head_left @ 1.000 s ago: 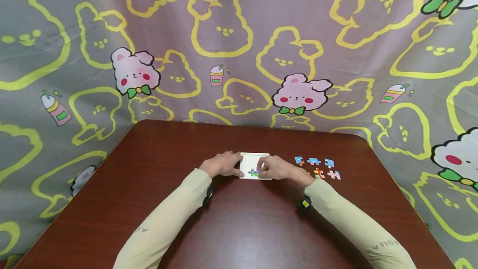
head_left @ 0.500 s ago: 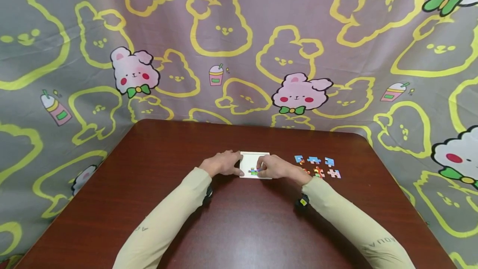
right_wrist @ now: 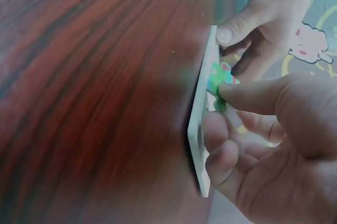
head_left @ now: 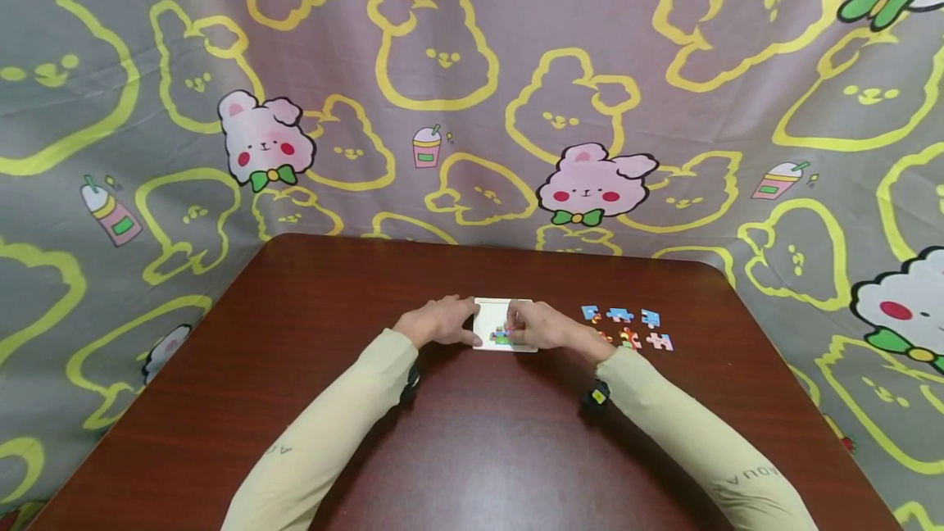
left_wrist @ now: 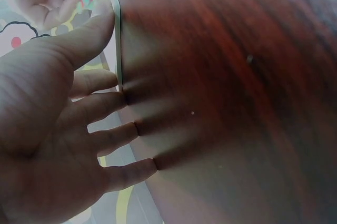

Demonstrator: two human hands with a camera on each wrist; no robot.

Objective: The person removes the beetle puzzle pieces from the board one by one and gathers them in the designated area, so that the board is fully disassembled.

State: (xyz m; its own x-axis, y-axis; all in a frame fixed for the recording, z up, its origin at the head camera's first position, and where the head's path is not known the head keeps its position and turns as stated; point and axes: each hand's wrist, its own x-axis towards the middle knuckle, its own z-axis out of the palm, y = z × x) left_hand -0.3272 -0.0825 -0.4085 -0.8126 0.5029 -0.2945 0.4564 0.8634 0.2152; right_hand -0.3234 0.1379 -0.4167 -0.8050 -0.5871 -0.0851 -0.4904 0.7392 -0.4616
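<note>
In the head view a white puzzle board (head_left: pixel 490 315) lies on the brown table. My left hand (head_left: pixel 442 322) rests at its left side, thumb on the board's edge and fingers spread fairly straight, their tips down along the edge and the table in the left wrist view. Over the board's near right part is my right hand (head_left: pixel 542 326), pinching a green jigsaw piece (right_wrist: pixel 220 103) between thumb and fingers. Beside it, a colourful jigsaw piece (head_left: pixel 498 336) lies on the board near its front edge. Part of the board's right side is hidden under the right hand.
Right of the board lie several loose jigsaw pieces in two rows, among them a blue piece (head_left: pixel 620 315) and a pinkish piece (head_left: pixel 660 342). The right forearm passes close to them. A patterned curtain (head_left: pixel 472 129) hangs behind the table (head_left: pixel 339 285).
The right hand has shifted slightly at the board's near right part, its fingertips turning a little, and more of the colourful picture shows beside them. The left hand has stayed in place.
</note>
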